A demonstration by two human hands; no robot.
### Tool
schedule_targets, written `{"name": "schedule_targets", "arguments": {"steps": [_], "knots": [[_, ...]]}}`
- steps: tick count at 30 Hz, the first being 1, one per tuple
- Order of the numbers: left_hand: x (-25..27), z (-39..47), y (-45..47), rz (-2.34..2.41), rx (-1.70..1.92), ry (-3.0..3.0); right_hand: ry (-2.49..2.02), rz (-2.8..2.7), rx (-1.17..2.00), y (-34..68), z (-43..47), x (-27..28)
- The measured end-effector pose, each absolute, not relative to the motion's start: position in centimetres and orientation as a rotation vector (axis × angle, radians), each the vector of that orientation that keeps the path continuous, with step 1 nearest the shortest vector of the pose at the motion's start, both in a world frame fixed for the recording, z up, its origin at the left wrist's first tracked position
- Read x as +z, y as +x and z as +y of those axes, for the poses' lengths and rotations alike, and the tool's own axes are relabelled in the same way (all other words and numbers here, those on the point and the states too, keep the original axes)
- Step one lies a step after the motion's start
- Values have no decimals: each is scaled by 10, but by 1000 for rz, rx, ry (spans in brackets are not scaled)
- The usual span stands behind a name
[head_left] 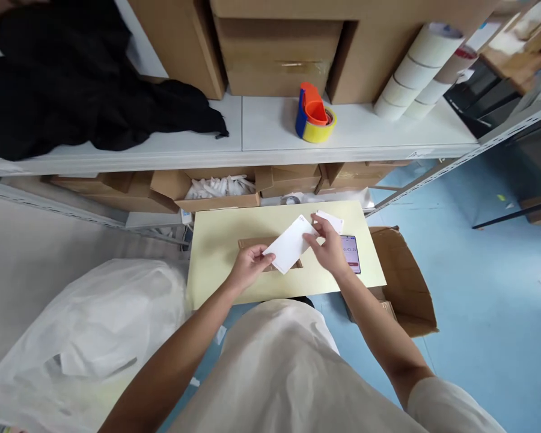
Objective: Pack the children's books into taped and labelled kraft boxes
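Observation:
Between my two hands a white rectangular card [289,245] is held tilted above the pale yellow table [216,231]. My left hand [251,264] pinches its lower left end between thumb and fingers. At the opposite, upper right end my right hand [328,243] closes thumb and fingers on the card's edge. Partly hidden under the card lies a small brown cardboard box [250,243]. Another white card or small stack [331,221] shows just behind my right hand; whether my fingers touch it I cannot tell. A phone [350,255] with a lit timer screen lies to the right.
Above the table runs a grey shelf [270,141] with a tape dispenser [315,114], a black cloth [63,78] and label rolls [415,72]. Below it stands an open carton of white items [219,187]. A floor carton [406,288] is right, a white plastic bag [103,325] left.

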State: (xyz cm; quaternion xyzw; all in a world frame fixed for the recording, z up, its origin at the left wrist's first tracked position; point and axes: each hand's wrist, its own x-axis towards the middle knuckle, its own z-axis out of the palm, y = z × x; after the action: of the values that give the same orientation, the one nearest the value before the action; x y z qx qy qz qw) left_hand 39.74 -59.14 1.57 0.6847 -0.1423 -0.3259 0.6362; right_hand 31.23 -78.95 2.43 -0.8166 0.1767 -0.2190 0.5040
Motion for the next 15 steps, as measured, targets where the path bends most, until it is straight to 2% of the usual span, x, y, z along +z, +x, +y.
{"name": "schedule_targets", "arguments": {"steps": [3,5,8,15], "knots": [[16,-583,380,-211,-646,1452,-2348,310,-767,300,-746,39],[17,-579,372,-199,-615,1375,-2470,91,-744,295,-718,43],[19,-570,363,-195,-641,1248,-2512,-53,-696,289,-692,43],[23,-548,346,-164,-757,986,-2515,25,-744,275,-683,47]]}}
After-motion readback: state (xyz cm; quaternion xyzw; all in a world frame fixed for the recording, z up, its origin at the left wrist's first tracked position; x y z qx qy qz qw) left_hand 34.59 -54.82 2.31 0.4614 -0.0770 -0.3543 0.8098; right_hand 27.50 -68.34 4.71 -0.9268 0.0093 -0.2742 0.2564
